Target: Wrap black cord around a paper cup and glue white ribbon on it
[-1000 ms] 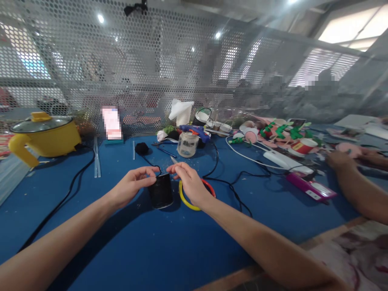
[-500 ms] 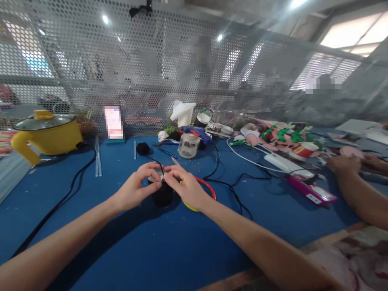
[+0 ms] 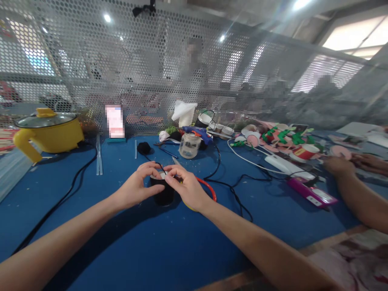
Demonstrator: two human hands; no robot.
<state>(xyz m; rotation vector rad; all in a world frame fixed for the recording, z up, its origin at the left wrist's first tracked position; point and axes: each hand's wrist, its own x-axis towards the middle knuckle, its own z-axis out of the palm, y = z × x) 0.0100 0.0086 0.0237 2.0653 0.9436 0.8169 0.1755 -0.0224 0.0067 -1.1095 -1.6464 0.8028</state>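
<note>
Your left hand (image 3: 138, 186) and your right hand (image 3: 185, 186) meet over the top of one black spool (image 3: 163, 193) that stands upright on the blue worktop (image 3: 121, 242) straight ahead of you; each grip is pinched together, thumb against fingertips, on the thin black cord (image 3: 157, 164) at the spool's upper rim. The spool looks light and stiff and would likely tip if you pull sideways, so take it round its wound black side or steady it from the top. The cord looks soft, limp and slippery, best taken close to its end between thumb and forefinger. It trails back toward one small black ball (image 3: 143, 148) further off on the worktop. Touching the spool's right side, partly under your right hand, lies one ring (image 3: 209, 188), red with yellow. Beyond stand one clear glass jar (image 3: 189, 146) and one blue glue gun (image 3: 196, 131), close together. One yellow pot (image 3: 50, 131) with a lid sits far left, and one magenta flat case (image 3: 312, 193) lies to the right, near another person's hand (image 3: 338, 165). Black cables cross the worktop; their number I cannot tell.
</note>
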